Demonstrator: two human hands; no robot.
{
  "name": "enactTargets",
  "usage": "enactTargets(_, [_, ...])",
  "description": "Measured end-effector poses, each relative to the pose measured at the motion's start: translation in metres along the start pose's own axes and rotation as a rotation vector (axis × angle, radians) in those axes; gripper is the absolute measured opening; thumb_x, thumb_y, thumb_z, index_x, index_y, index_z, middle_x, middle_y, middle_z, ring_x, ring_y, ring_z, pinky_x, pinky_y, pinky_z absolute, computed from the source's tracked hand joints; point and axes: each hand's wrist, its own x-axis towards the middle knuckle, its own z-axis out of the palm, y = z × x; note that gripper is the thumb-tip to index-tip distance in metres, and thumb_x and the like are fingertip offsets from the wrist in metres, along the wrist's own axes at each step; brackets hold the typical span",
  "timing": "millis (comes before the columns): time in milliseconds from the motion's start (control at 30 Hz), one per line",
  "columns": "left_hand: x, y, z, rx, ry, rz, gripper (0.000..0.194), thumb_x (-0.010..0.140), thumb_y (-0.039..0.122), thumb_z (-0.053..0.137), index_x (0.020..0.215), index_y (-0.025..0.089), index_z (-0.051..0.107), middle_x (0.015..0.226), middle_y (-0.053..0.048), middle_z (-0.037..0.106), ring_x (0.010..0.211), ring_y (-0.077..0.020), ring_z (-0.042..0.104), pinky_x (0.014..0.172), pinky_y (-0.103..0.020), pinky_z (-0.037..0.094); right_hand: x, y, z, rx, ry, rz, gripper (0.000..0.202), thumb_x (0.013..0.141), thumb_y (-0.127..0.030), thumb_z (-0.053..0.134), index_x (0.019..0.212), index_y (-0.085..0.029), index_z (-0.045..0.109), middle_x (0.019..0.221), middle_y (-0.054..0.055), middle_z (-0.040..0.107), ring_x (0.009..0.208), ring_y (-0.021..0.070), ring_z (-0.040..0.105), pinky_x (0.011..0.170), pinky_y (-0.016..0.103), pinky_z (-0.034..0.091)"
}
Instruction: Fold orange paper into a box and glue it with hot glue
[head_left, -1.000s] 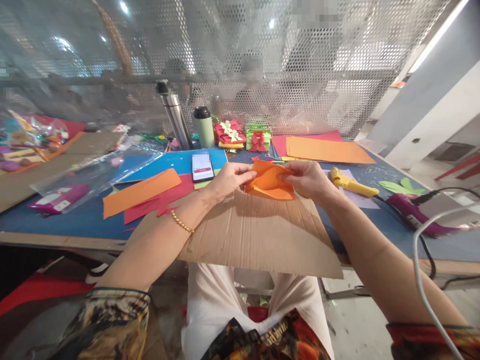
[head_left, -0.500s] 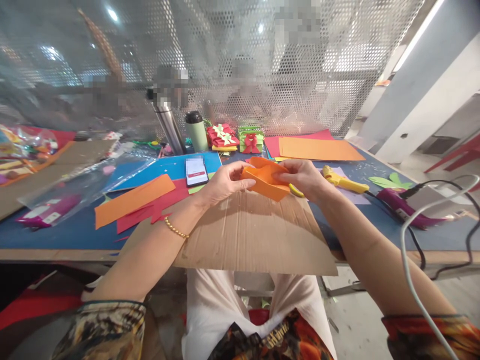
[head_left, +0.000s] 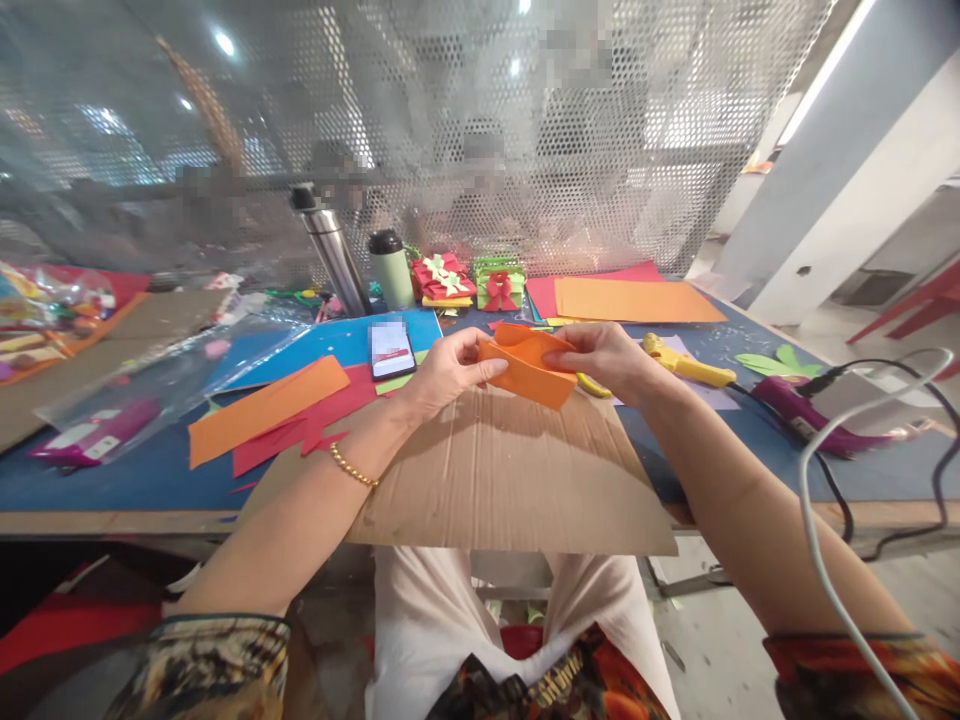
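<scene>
An orange folded paper box (head_left: 531,378), with flaps standing up at its top, is held above a brown cardboard sheet (head_left: 495,480). My left hand (head_left: 454,368) pinches its left end between thumb and fingers. At the other end my right hand (head_left: 606,358) grips it, the thumb reaching over the paper and some fingers hidden behind. A yellow curved thing (head_left: 594,387), partly covered by the box, lies just below my right hand. Left of my left hand are an orange paper strip (head_left: 268,408) and red paper (head_left: 300,418).
A phone (head_left: 391,352) rests on a blue sheet (head_left: 330,340). Behind stand a steel flask (head_left: 334,250), a green cup (head_left: 391,272) and small red and green paper boxes (head_left: 500,285). A yellow glue gun (head_left: 686,362) and a purple power strip (head_left: 814,420) with cables are at right.
The orange box has tipped slightly, so its front panel shows more and its upper flaps have lowered. Both hands keep their hold. The camera view has shifted a little.
</scene>
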Motion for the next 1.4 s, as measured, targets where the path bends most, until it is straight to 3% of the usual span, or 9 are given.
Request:
enactTargets(133, [0.000, 0.001, 0.001, -0.012, -0.010, -0.006, 0.038, 0.068, 0.035, 0.086, 0.093, 0.014, 0.065, 0.086, -0.002, 0.068, 0.071, -0.0102, 0.060, 0.059, -0.022, 0.051, 0.000, 0.001, 0.001, 0.020, 0.023, 0.000, 0.025, 0.064, -0.040, 0.082, 0.071, -0.020, 0.070, 0.071, 0.001, 0.067, 0.065, 0.0128, 0.057, 0.059, 0.027, 0.046])
enactTargets(267, [0.002, 0.000, 0.001, -0.069, 0.035, 0.041, 0.043, 0.065, 0.035, 0.088, 0.095, 0.015, 0.065, 0.092, -0.002, 0.069, 0.072, -0.0104, 0.061, 0.058, -0.022, 0.052, -0.002, -0.003, 0.001, 0.084, 0.042, -0.035, 0.033, 0.068, -0.045, 0.082, 0.088, -0.020, 0.073, 0.088, 0.004, 0.074, 0.079, 0.0169, 0.066, 0.071, 0.030, 0.054])
enactTargets(367, [0.005, -0.003, -0.001, -0.119, 0.108, 0.084, 0.047, 0.062, 0.036, 0.090, 0.096, 0.016, 0.063, 0.091, -0.002, 0.069, 0.073, -0.0110, 0.061, 0.060, -0.024, 0.056, -0.003, -0.008, -0.003, 0.061, 0.245, -0.123, 0.037, 0.074, -0.046, 0.079, 0.098, -0.020, 0.071, 0.094, 0.006, 0.073, 0.082, 0.0175, 0.067, 0.075, 0.033, 0.055])
enactTargets(500, [0.010, -0.008, -0.005, -0.151, 0.202, 0.126, 0.048, 0.062, 0.034, 0.091, 0.096, 0.016, 0.063, 0.089, -0.001, 0.068, 0.078, -0.0130, 0.063, 0.060, -0.024, 0.059, -0.002, -0.009, -0.008, -0.136, 0.517, -0.303, 0.020, 0.085, -0.038, 0.069, 0.092, -0.019, 0.071, 0.083, 0.003, 0.067, 0.074, 0.0155, 0.063, 0.074, 0.034, 0.052])
enactTargets(667, [0.012, -0.013, -0.007, -0.116, 0.230, 0.184, 0.045, 0.063, 0.034, 0.091, 0.096, 0.017, 0.065, 0.088, -0.001, 0.069, 0.076, -0.0131, 0.064, 0.060, -0.024, 0.060, 0.000, 0.003, -0.002, -0.505, 0.315, -0.623, 0.028, 0.085, -0.044, 0.074, 0.101, -0.022, 0.076, 0.096, 0.006, 0.063, 0.078, 0.0175, 0.058, 0.071, 0.036, 0.051])
enactTargets(767, [0.012, -0.015, -0.006, -0.117, 0.208, 0.197, 0.046, 0.064, 0.036, 0.092, 0.096, 0.017, 0.065, 0.091, -0.003, 0.070, 0.078, -0.0140, 0.066, 0.062, -0.026, 0.061, 0.002, 0.012, 0.002, -0.702, 0.289, -0.709, 0.033, 0.085, -0.040, 0.076, 0.113, -0.022, 0.074, 0.107, 0.010, 0.060, 0.088, 0.0220, 0.057, 0.074, 0.039, 0.052])
enactTargets(967, [0.010, -0.013, -0.004, -0.126, 0.197, 0.221, 0.050, 0.064, 0.042, 0.093, 0.097, 0.017, 0.065, 0.089, -0.001, 0.068, 0.079, -0.0138, 0.066, 0.068, -0.028, 0.063, 0.001, 0.014, 0.004, -0.771, 0.345, -0.702, 0.012, 0.090, -0.031, 0.070, 0.096, -0.022, 0.076, 0.102, 0.009, 0.058, 0.088, 0.0220, 0.056, 0.077, 0.041, 0.051])
enactTargets(1233, [0.010, -0.008, -0.003, -0.072, 0.238, 0.290, 0.053, 0.062, 0.041, 0.095, 0.099, 0.018, 0.066, 0.097, -0.002, 0.070, 0.086, -0.0150, 0.067, 0.073, -0.027, 0.063, 0.004, 0.015, 0.004, -0.669, 0.359, -0.713, 0.009, 0.088, -0.031, 0.072, 0.087, -0.022, 0.075, 0.109, 0.011, 0.063, 0.098, 0.0250, 0.060, 0.085, 0.044, 0.051])
enactTargets(1400, [0.008, -0.007, -0.001, -0.099, 0.214, 0.259, 0.049, 0.066, 0.044, 0.092, 0.097, 0.017, 0.065, 0.088, -0.001, 0.068, 0.080, -0.0138, 0.066, 0.073, -0.029, 0.065, 0.002, 0.010, 0.005, -0.637, 0.284, -0.597, 0.014, 0.089, -0.030, 0.068, 0.080, -0.021, 0.072, 0.092, 0.007, 0.064, 0.082, 0.0199, 0.060, 0.076, 0.037, 0.050])
